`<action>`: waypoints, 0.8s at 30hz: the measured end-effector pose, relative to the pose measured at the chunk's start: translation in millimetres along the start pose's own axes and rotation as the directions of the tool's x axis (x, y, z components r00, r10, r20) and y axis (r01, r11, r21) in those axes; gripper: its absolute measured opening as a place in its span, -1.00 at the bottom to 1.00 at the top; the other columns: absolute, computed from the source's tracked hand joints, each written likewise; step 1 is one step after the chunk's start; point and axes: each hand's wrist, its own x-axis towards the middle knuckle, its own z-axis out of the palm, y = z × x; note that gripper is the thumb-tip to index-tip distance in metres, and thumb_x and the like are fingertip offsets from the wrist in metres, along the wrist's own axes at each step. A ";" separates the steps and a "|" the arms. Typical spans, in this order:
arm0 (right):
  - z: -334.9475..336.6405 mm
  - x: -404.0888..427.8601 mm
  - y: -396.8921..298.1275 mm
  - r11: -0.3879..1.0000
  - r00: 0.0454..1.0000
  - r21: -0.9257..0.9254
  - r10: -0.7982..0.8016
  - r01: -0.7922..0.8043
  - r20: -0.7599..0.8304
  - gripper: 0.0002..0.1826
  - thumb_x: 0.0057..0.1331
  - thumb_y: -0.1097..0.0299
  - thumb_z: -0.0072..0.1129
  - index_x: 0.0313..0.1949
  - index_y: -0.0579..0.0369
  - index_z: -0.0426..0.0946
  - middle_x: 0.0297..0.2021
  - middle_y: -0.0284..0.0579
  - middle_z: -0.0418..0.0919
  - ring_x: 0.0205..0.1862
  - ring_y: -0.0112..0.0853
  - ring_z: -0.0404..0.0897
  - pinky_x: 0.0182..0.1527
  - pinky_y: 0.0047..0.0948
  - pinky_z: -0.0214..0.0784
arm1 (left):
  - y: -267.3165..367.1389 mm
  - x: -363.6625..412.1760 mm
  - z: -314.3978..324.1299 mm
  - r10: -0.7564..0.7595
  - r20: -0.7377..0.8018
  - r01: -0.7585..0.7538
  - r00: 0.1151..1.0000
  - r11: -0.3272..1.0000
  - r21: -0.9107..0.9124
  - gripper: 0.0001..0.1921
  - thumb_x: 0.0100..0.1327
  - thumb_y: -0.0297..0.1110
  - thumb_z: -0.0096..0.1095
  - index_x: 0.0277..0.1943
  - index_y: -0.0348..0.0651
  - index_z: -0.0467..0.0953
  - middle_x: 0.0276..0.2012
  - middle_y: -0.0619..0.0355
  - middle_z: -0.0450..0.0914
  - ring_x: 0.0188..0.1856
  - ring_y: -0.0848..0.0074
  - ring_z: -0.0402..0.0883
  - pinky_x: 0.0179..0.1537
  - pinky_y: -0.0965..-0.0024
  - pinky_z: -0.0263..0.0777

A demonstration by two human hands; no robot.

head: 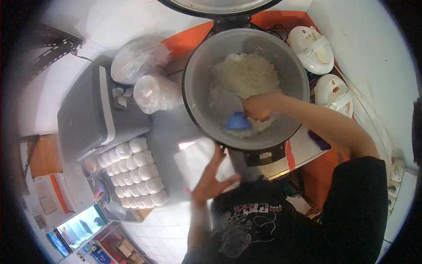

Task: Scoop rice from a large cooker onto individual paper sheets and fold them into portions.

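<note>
Inside a large round metal rice cooker pot [201,82], my right hand [262,106] is low over cooked rice [252,74]. It grips a blue scoop [239,121], blurred by motion, whose handle is hidden by my fingers. A stack of white paper sheets [197,163] lies just in front of the pot. Above these sheets, my left hand [214,181] has its fingers and thumb apart and holds nothing. Its fingertips are close to the pot's rim; whether they touch it or the paper I cannot tell.
White wrapped packets [145,171] stand in rows at the left, beside a grey cooler box [125,125]. Clear plastic bags [155,94] sit left of the pot. The raised lid [224,6] is behind it. White lidded containers [311,49] stand at the right against the wall.
</note>
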 end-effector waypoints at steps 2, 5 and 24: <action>-2.2 -31.7 -13.5 0.963 0.990 0.252 0.119 -0.096 -0.077 -0.75 0.23 0.41 0.06 -0.36 0.44 0.55 -0.47 0.18 0.62 -0.44 -0.11 0.65 -0.39 -0.12 0.46 | -6.6 -0.4 -7.4 -0.014 0.084 0.015 0.996 1.000 -0.013 0.21 0.08 -0.05 0.49 0.49 -0.24 -0.37 0.52 -0.14 -0.34 0.53 0.10 -0.21 0.43 -0.03 -0.07; 33.3 -19.8 -15.7 0.983 0.937 0.185 0.078 -0.014 -0.339 -0.67 0.30 0.35 0.00 -0.37 0.49 0.52 -0.57 0.11 0.58 -0.54 -0.17 0.62 -0.43 -0.16 0.45 | -0.5 4.5 -12.0 -0.012 0.142 0.018 0.990 0.999 -0.043 0.25 0.03 0.01 0.52 0.49 -0.24 -0.36 0.52 -0.13 -0.34 0.53 0.11 -0.23 0.44 -0.03 -0.11; 16.3 34.0 73.0 0.769 0.674 0.586 0.577 -0.256 -0.462 -0.66 0.39 0.29 -0.05 -0.26 0.40 0.55 -0.46 0.14 0.57 -0.33 -0.03 0.61 -0.16 -0.03 0.41 | -6.8 -0.2 -25.0 0.003 0.207 0.006 0.978 0.999 -0.041 0.22 0.07 -0.19 0.52 0.49 -0.17 -0.43 0.52 -0.08 -0.40 0.54 0.15 -0.26 0.44 -0.04 -0.08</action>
